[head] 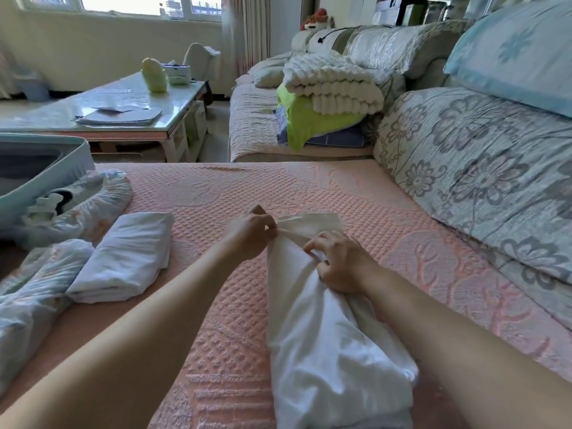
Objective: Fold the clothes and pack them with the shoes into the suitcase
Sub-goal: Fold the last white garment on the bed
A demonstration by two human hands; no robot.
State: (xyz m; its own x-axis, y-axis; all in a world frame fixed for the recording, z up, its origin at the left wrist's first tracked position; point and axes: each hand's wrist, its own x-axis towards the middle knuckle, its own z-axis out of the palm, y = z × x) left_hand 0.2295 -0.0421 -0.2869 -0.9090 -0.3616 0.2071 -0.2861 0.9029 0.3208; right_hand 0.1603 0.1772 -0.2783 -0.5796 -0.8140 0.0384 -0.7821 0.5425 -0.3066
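the left hand (250, 235) and right hand (339, 267) were each closed in a pinch on the white garment (325, 351); uneven tugging could have bunched the fold between them.

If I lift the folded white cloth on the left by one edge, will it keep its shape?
Probably not. The folded white cloth looks thin and soft, with loose layers at its near edge, so it would likely sag and unfold. It seems light. Pushed over the textured pink cover, it would probably bunch rather than slide.
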